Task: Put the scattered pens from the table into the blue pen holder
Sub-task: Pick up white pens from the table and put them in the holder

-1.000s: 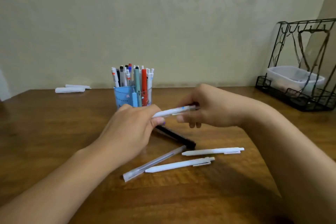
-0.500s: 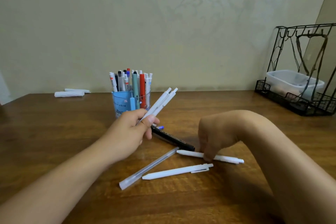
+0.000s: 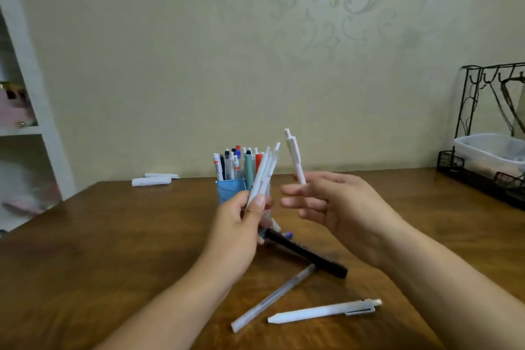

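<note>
The left hand (image 3: 241, 224) has its grip closed on two white pens (image 3: 262, 176), tips pointing up toward 1 o'clock. The right hand (image 3: 335, 207) has its grip closed on one white pen (image 3: 295, 159), standing almost straight up. The blue pen holder (image 3: 230, 190) sits just behind the left hand, full of pens. On the brown counter (image 3: 113, 250) lie a black marker (image 3: 309, 254), a clear pen (image 3: 272, 297) and a white pen with a clip (image 3: 324, 311), at 6 o'clock from the holder.

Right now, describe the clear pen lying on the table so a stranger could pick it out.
On the brown wooden table, look nearer than the blue pen holder. The frosted clear stick pen lies diagonally between the black marker and the white click pen, alone see-through.
</note>
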